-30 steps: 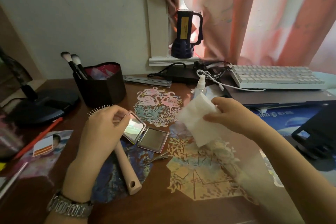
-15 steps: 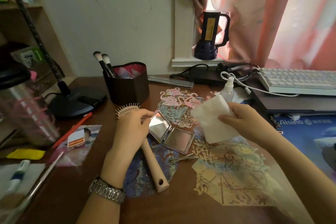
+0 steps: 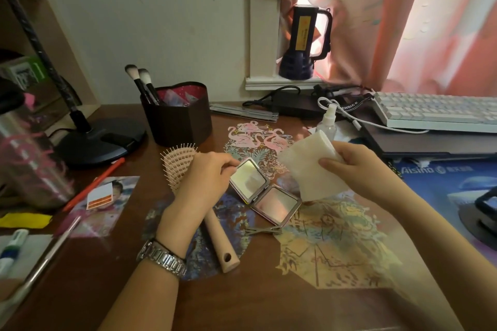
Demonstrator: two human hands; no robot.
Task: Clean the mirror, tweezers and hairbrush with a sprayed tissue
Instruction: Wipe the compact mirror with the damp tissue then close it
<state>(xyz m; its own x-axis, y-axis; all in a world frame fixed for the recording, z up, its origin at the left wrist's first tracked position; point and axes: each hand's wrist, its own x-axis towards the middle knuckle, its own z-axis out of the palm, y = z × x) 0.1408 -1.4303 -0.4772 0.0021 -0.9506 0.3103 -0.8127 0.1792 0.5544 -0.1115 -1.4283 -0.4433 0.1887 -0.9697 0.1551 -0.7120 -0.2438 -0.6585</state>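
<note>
With left hand [image 3: 204,180] pinching the mirror [image 3: 265,192] lid steady, right hand [image 3: 357,169], gripping tissue [image 3: 309,169] just right of it, should wipe lightly.

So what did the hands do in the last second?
Not much. The right hand brought the tissue a little closer to the open mirror, not touching yet. The left hand still pinches the mirror's raised lid. The hairbrush and tweezers stayed put on the table; the camera itself shifted.
</note>
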